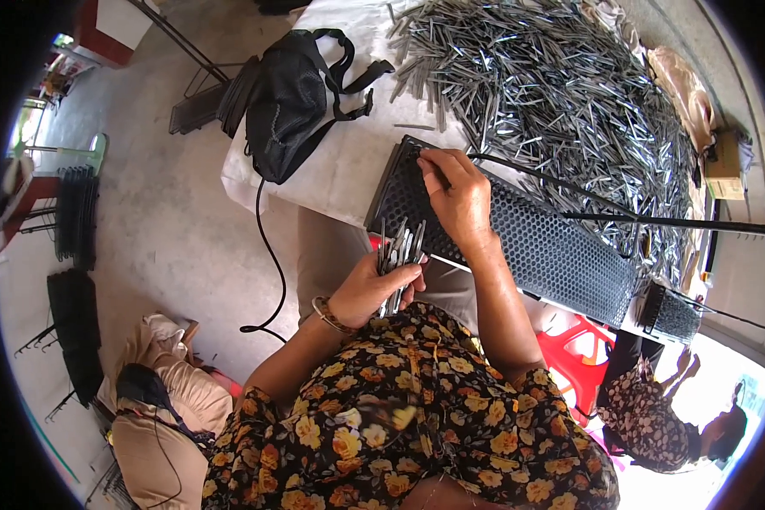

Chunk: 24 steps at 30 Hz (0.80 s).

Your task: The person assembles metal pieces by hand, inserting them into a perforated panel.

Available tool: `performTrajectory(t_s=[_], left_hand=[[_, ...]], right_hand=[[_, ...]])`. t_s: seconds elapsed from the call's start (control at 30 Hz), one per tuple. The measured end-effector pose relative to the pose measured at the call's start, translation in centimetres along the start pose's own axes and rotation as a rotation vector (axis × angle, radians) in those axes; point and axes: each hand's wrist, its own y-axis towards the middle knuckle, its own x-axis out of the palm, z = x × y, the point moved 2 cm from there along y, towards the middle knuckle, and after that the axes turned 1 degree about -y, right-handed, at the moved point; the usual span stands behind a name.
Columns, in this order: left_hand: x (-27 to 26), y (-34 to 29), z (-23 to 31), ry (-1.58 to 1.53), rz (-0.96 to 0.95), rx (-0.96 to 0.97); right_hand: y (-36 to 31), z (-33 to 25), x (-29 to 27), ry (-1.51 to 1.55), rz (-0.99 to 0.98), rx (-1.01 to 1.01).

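A bundle of thin grey metallic strips (399, 244) stands upright in my left hand (370, 289), with its fingers wrapped round it close to my body. My right hand (461, 194) is over the far left end of a long black panel (552, 242) full of small round holes. Its thumb and forefinger are pinched together close to the panel's surface. Whatever is between those fingertips is too small to make out. Behind the panel a large heap of similar loose strips (561, 102) is spread over the table.
On the table's (340, 166) left part lies a black bag (287, 102) with straps; a black cord (268, 246) hangs below it. A dark rod (680, 223) crosses above the heap. At lower right are a red plastic stool (574, 353) and another person (654, 416).
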Motion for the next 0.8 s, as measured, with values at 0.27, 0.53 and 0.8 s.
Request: performTrajectory(t_s=[0.27, 0.53, 0.8], left_hand=[[0.4, -0.8, 0.1, -0.034, 0.004, -0.025], [-0.6, -1.0, -0.3, -0.112, -0.051, 0.037], [0.0, -0.4, -1.3, -0.098, -0.076, 0.002]], right_hand=[[0.1, -0.8, -1.4, 0.022, -0.039, 0.024], [-4.6, -3.3, -3.3, 0.487, -0.465, 0.452], [-6.1, -1.3, -4.0, 0.790, -0.251, 0.750]])
